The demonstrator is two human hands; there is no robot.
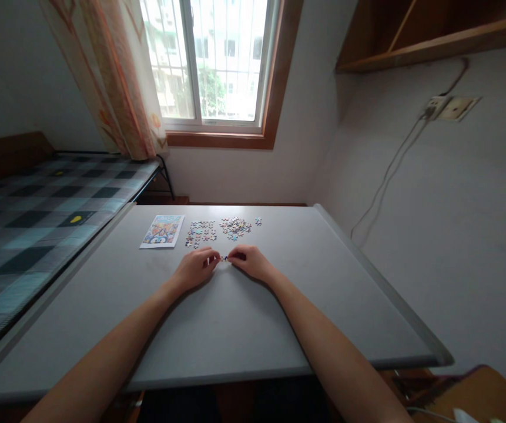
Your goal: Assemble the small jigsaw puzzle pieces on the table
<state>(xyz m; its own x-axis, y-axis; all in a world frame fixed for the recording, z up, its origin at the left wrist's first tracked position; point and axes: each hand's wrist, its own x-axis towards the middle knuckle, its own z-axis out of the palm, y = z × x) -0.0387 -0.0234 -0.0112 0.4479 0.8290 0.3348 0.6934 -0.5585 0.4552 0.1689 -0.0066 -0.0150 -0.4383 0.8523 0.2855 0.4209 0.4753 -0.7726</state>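
Observation:
My left hand [198, 268] and my right hand [251, 262] meet over the middle of the table, fingertips pinched. Small jigsaw puzzle pieces [223, 258] show between them, with each hand closed on an end. I cannot tell whether these pieces are joined. Just beyond my left hand lie puzzle pieces laid out in rough rows [201, 232]. A denser heap of loose pieces [235, 227] sits past my right hand, with a small cluster of pieces [258, 221] to its right. A colourful picture sheet [163, 231] rests flat to the left of the rows.
The grey-white table [341, 311] has raised edges on its sides. Left of it stands a bed with a checked cover [103, 191]. A window [228, 64] and a curtain [118, 76] are behind. A cable [385, 176] hangs down the right wall from a socket [438, 107].

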